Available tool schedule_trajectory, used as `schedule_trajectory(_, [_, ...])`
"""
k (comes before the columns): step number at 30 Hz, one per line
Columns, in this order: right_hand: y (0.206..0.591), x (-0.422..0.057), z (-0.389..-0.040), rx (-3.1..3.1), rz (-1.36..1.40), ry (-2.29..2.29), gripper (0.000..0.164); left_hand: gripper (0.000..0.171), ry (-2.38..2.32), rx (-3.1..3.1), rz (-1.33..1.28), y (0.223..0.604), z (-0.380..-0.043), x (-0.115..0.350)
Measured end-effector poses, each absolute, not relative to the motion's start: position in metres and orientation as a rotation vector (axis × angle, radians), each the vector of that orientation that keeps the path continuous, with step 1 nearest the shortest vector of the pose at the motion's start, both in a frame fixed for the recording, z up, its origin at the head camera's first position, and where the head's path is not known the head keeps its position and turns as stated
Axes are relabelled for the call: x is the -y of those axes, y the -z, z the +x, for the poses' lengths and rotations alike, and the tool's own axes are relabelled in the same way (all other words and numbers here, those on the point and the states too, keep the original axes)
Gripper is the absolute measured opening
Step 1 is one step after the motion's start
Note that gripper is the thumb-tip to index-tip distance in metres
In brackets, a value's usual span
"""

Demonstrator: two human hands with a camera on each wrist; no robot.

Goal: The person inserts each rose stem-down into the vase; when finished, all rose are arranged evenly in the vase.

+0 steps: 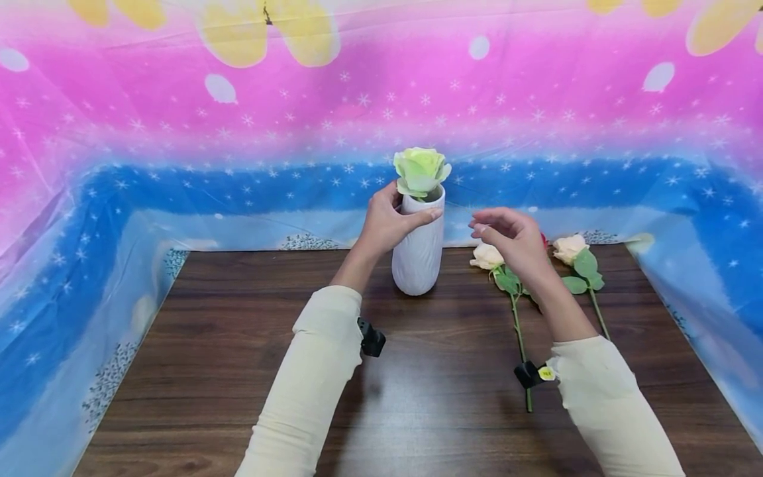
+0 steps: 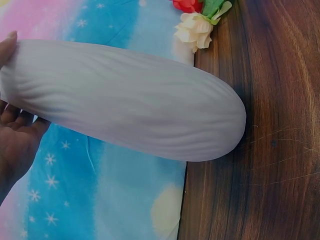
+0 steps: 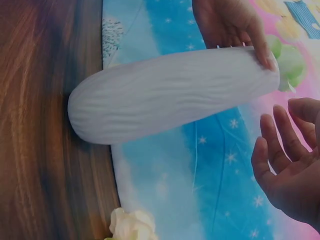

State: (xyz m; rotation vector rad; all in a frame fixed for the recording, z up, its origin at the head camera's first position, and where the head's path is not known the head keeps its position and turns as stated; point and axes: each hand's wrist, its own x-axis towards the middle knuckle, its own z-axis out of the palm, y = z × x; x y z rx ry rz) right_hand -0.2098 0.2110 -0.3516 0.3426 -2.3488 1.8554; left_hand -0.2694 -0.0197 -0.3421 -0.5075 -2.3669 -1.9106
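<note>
A white ridged vase (image 1: 418, 258) stands upright toward the back of the table, with a pale green rose (image 1: 422, 171) in its mouth. My left hand (image 1: 390, 222) grips the vase near its rim, thumb across the front and fingers around the far side. In the right wrist view that thumb lies along the vase (image 3: 170, 95) just below the rim. To the right of the vase, my right hand (image 1: 512, 238) hangs in the air with relaxed, slightly bent fingers and holds nothing. The rose's stem is hidden inside the vase.
Right of the vase lie a cream rose (image 1: 487, 257) and another cream rose (image 1: 570, 249) with long leafy stems. A red flower (image 2: 188, 5) lies between them, mostly behind my right hand. Patterned cloth (image 1: 286, 192) hangs around the brown wooden table (image 1: 238, 344).
</note>
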Motion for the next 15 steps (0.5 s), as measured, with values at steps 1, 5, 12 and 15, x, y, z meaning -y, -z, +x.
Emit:
schedule_trajectory(1, [0.353, -0.214, -0.208, 2.343, 0.337, -1.865, 0.019, 0.060, 1.911, 2.366, -0.507, 0.342, -0.269, 0.020])
schedule_trajectory(5, [0.362, -0.223, -0.199, 2.328, 0.298, -1.903, 0.018, 0.061, 1.918, 2.369, -0.505, 0.341, -0.269, 0.021])
schedule_trajectory(12, [0.383, -0.246, -0.190, 2.298, 0.220, -2.013, 0.014, 0.061, 1.903, 2.378, -0.509, 0.341, -0.270, 0.022])
schedule_trajectory(15, [0.396, -0.258, -0.188, 2.305, 0.179, -2.057, 0.013, 0.061, 1.900, 2.378, -0.512, 0.342, -0.271, 0.022])
